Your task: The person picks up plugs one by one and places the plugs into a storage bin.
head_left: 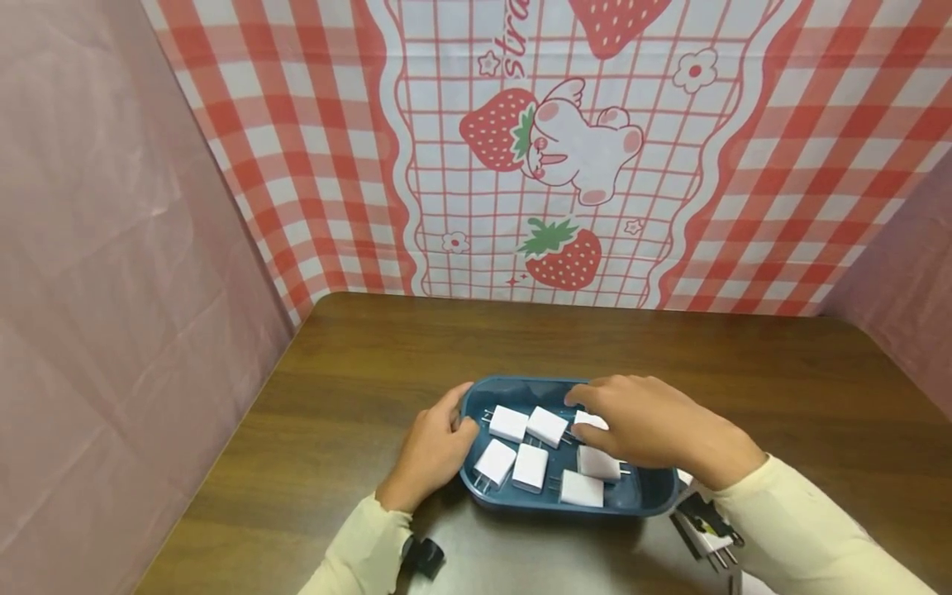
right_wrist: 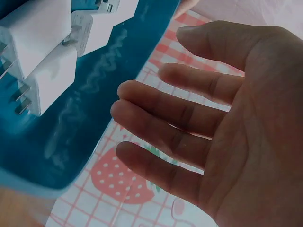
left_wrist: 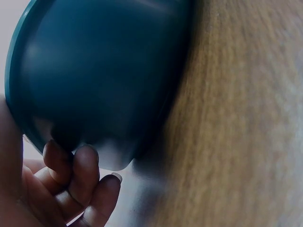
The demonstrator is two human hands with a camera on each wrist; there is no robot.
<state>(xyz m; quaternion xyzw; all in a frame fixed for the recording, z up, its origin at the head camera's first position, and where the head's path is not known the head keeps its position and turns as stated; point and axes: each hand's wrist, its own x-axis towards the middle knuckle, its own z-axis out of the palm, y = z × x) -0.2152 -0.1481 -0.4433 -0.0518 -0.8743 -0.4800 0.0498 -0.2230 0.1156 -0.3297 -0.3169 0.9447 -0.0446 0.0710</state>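
A blue plastic tub point(head_left: 565, 506) stands before me, several white plug-in chargers point(head_left: 530, 468) with metal prongs lying loose in it. At the tub's left end my left hand point(head_left: 431, 450) grips the rim. In the left wrist view, curled fingers point(left_wrist: 86, 165) lie against the outside of the tub point(left_wrist: 109, 71); the thumb is mostly hidden there. My right hand point(head_left: 662, 421) is over the tub's right half, partly covering chargers. From the right wrist, that hand point(right_wrist: 232, 127) shows spread, loosely bent fingers with nothing between them, near the tub wall point(right_wrist: 94, 90).
The brown wooden table point(head_left: 357, 355) carries the tub. Beside my right sleeve, partly hidden, is a white charger with prongs point(head_left: 716, 541) next to something black and yellow. A black device point(head_left: 426, 557) sits at my left wrist. A strawberry-print cloth point(head_left: 521, 248) hangs behind the table.
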